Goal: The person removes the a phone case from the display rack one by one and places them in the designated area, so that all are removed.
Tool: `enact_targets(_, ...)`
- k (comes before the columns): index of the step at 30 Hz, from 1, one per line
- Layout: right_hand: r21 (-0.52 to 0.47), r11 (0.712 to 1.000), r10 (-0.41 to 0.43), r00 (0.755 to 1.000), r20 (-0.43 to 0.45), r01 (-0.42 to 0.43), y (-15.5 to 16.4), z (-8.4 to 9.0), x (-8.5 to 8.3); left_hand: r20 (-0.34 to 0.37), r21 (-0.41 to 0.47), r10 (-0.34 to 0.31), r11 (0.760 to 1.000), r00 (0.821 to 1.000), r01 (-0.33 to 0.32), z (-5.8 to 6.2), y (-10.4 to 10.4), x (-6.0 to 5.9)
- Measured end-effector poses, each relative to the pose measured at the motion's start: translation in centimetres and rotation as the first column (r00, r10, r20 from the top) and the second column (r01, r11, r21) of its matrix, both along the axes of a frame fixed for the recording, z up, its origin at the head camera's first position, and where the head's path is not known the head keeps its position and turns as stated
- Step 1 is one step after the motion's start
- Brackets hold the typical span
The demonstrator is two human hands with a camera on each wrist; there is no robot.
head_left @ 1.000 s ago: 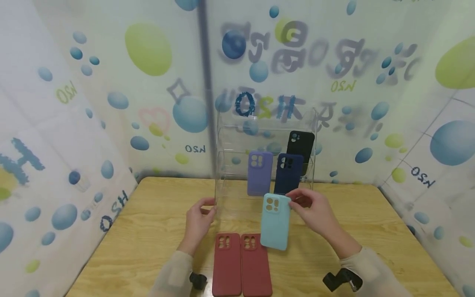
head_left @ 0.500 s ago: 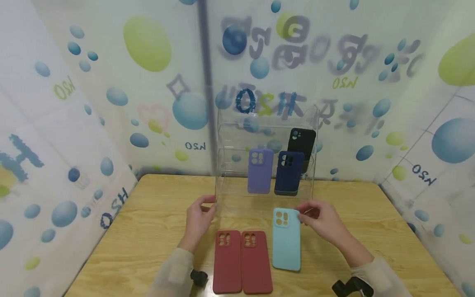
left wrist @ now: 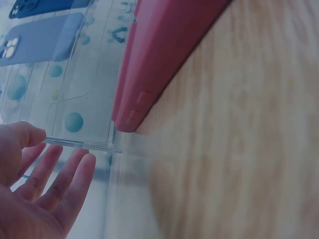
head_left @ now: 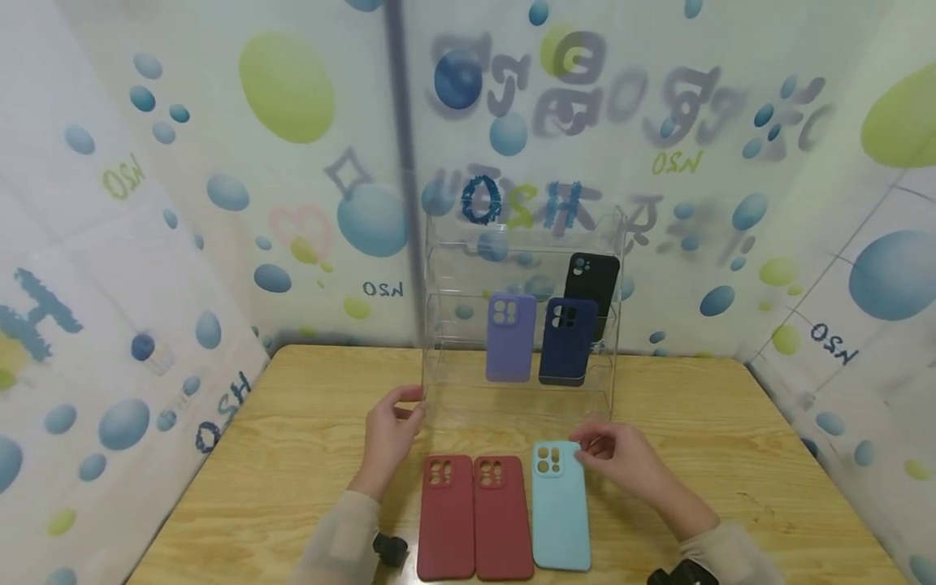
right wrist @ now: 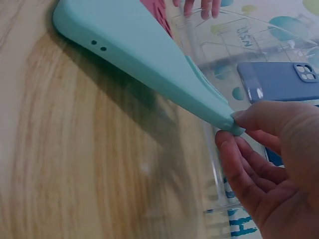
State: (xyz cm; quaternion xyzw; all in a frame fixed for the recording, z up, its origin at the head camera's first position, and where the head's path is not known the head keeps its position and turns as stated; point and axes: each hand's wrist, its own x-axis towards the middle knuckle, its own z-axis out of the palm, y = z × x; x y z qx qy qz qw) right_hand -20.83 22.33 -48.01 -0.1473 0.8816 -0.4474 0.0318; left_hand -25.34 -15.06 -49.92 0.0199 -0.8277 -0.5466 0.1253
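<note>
My right hand (head_left: 621, 461) pinches the top right corner of a light turquoise phone case (head_left: 561, 516) between thumb and fingers. In the right wrist view the turquoise case (right wrist: 124, 50) slants, its pinched corner above the wood and a shadow beneath. To its left lie two dark red phone cases, one (head_left: 503, 528) close beside the other (head_left: 445, 528). With my left hand (head_left: 392, 436) I grip the left side of a clear acrylic display stand (left wrist: 79, 143), thumb on one face of its edge and fingers on the other.
On the stand's tiers lean a purple phone case (head_left: 510, 345), a navy one (head_left: 566, 349) and, higher behind it, a black one (head_left: 598, 280). The wooden table (head_left: 292, 455) meets a patterned back curtain (head_left: 329, 309), with similar sheets at both sides.
My right hand has brought the turquoise case from in front of the stand, rightward and then down toward me, beside the red cases. The left hand stays at the stand.
</note>
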Motion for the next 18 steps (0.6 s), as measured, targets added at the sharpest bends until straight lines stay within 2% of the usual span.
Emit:
enact_targets(10, 0.023, 1.0, -0.011, 0.998, 0.06, 0.009, -0.3, -1.5, -0.1, -0.011, -0.003, 0.001, 1.0, 1.0, -0.001, 0.0, 0.2, 0.2)
enact_targets(18, 0.039, 0.999, 0.016, 0.999, 0.034, -0.017, -0.8, -1.7, -0.1, -0.012, -0.003, 0.007, 1.0, 1.0, -0.007, 0.0, 0.2, 0.2)
